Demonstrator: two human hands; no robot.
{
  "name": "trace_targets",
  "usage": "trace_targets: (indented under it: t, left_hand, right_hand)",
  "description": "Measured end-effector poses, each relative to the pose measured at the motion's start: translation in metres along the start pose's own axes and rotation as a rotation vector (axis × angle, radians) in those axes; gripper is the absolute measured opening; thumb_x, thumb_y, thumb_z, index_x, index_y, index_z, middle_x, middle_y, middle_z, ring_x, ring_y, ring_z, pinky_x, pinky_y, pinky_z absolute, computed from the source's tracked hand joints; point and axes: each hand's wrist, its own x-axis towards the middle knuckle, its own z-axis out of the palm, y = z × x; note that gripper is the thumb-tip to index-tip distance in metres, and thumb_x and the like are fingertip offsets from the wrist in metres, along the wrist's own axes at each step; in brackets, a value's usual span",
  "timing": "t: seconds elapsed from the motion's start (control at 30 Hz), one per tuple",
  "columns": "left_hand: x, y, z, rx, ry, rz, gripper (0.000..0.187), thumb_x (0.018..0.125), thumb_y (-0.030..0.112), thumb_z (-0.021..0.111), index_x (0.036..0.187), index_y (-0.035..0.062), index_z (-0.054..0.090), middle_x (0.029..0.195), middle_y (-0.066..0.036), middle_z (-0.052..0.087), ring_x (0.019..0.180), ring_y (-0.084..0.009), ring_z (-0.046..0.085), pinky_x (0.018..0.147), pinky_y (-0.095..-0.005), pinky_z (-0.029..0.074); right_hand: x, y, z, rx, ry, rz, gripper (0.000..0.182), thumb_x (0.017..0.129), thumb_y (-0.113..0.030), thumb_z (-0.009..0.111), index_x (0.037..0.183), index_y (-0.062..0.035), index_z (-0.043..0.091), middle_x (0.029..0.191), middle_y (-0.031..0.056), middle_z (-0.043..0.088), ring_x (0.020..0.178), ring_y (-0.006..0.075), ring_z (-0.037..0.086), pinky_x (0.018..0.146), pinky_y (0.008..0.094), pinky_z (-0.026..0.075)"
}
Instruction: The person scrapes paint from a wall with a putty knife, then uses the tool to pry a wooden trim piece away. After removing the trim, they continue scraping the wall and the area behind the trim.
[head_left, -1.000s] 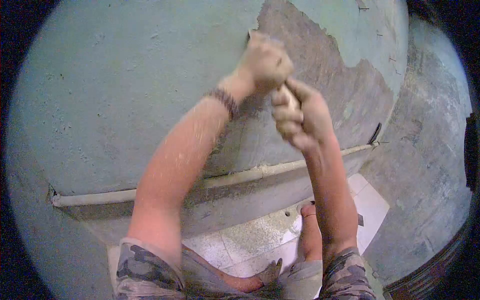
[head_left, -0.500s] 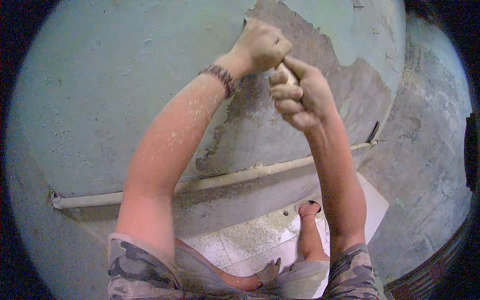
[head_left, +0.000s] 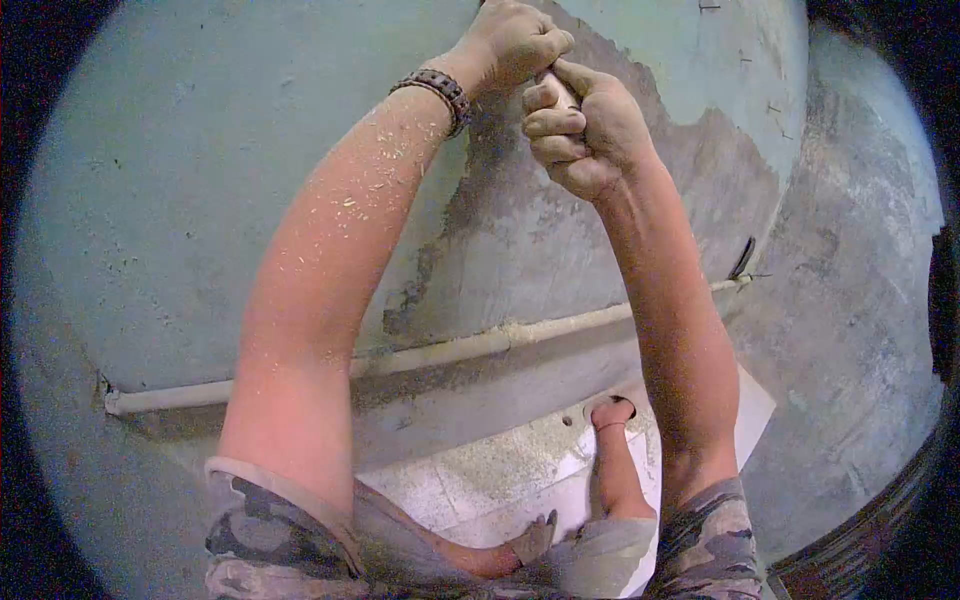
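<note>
My right hand (head_left: 590, 130) is closed around the pale handle (head_left: 563, 92) of a scraper, fingers curled and thumb up along it. Above and to the left, my left hand (head_left: 512, 45) is closed at the scraper's upper end, and it hides the blade. Both hands look dusty. They are held together high against the wall (head_left: 270, 130), beside a patch of bare grey plaster (head_left: 690, 180) where the pale green paint is gone. Paint flakes lie along my left forearm, below a dark beaded bracelet (head_left: 440, 95).
A pale pipe (head_left: 480, 345) runs along the wall's foot. Pale tiles (head_left: 500, 470) with paint debris lie below, where my foot (head_left: 610, 410) rests. Nails (head_left: 780, 110) stick out of the wall at right. A dark ribbed object (head_left: 860, 540) is at lower right.
Both hands, holding the scraper together, have moved up the wall and slightly left. The grip looks the same.
</note>
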Motion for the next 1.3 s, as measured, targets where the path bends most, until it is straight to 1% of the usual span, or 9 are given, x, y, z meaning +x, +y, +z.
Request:
trace_targets:
  t: [0.07,0.23,0.3,0.37,0.4,0.47,0.63,0.93,1.3]
  left_hand:
    - [-0.005,0.007,-0.001,-0.117,-0.256,-0.254,0.034,0.088,0.026,0.045,0.072,0.0024,0.063,0.081,-0.018,0.067,0.077,-0.0312,0.064,0.09,-0.0452,0.048]
    - [0.004,-0.003,0.0,0.231,0.019,0.102,0.023,0.074,0.019,0.061,0.057,0.0055,0.052,0.061,-0.013,0.06,0.057,-0.0274,0.057,0.061,-0.0438,0.047]
    - [-0.017,0.009,0.015,0.176,-0.008,0.031,0.028,0.071,0.023,0.063,0.055,0.0044,0.049,0.057,-0.013,0.057,0.053,-0.0274,0.055,0.085,-0.0407,0.051]
    - [-0.055,0.023,0.036,0.095,-0.268,-0.082,0.009,0.073,0.016,0.064,0.075,0.0092,0.06,0.073,-0.011,0.064,0.073,-0.033,0.064,0.068,-0.0429,0.053]
    - [-0.081,0.068,0.023,0.198,-0.085,0.163,0.01,0.079,0.018,0.06,0.079,0.0088,0.061,0.086,-0.012,0.067,0.085,-0.0348,0.065,0.078,-0.0481,0.052]
    - [-0.147,0.134,0.039,-0.033,-0.066,-0.207,0.02,0.081,0.023,0.057,0.088,0.0065,0.065,0.104,-0.016,0.065,0.111,-0.0371,0.055,0.105,-0.0528,0.033]
    - [-0.271,0.259,0.039,-0.349,-0.141,-0.479,0.015,0.076,0.015,0.055,0.067,0.0046,0.061,0.103,-0.012,0.065,0.124,-0.0345,0.05,0.111,-0.053,0.024]
    - [-0.223,0.193,0.007,-0.339,-0.166,-0.364,0.017,0.074,0.019,0.053,0.064,0.0063,0.058,0.101,-0.01,0.065,0.125,-0.0339,0.049,0.113,-0.0551,0.019]
    - [-0.213,0.182,0.015,-0.352,-0.117,-0.35,0.016,0.069,0.019,0.054,0.059,0.0067,0.055,0.097,-0.01,0.065,0.123,-0.0342,0.052,0.112,-0.0559,0.022]
  right_hand:
    - [-0.001,0.006,0.001,0.031,0.013,-0.007,0.019,0.103,-0.023,0.032,0.096,-0.0108,0.045,0.07,-0.0004,0.048,0.043,0.0007,0.034,0.031,0.0147,0.019]
    - [0.012,0.003,-0.008,-0.007,-0.027,-0.049,0.017,0.102,-0.023,0.035,0.097,-0.0112,0.045,0.07,-0.0016,0.047,0.044,0.0013,0.033,0.032,0.0161,0.02]
    - [0.009,0.015,-0.024,0.033,-0.121,-0.036,0.02,0.1,-0.028,0.037,0.1,-0.0092,0.045,0.069,0.0009,0.047,0.042,0.0063,0.034,0.034,0.0199,0.023]
    - [-0.019,0.057,-0.04,0.017,0.018,-0.004,0.021,0.099,-0.032,0.042,0.097,-0.0125,0.049,0.066,-0.001,0.05,0.043,0.0067,0.04,0.034,0.0208,0.027]
    - [-0.04,0.086,-0.045,-0.034,0.144,-0.011,0.021,0.099,-0.033,0.044,0.095,-0.0139,0.05,0.065,-0.0013,0.051,0.043,0.0069,0.042,0.034,0.0213,0.029]
    - [-0.081,0.148,-0.07,-0.016,0.272,0.083,0.023,0.098,-0.036,0.046,0.09,-0.0153,0.051,0.064,-0.0013,0.053,0.044,0.0075,0.046,0.034,0.0221,0.032]
    - [-0.151,0.277,-0.094,0.146,0.365,0.215,0.025,0.1,-0.037,0.046,0.105,-0.0146,0.056,0.062,-0.0003,0.051,0.037,0.0078,0.039,0.033,0.0215,0.029]
    - [-0.114,0.243,-0.061,0.407,0.221,0.152,0.03,0.104,-0.033,0.034,0.128,-0.0171,0.042,0.067,0.002,0.049,0.039,0.007,0.037,0.031,0.0201,0.026]
    - [-0.104,0.241,-0.071,0.533,0.254,0.213,0.028,0.103,-0.037,0.033,0.107,-0.0154,0.05,0.06,-0.001,0.045,0.035,0.0058,0.031,0.029,0.0195,0.022]
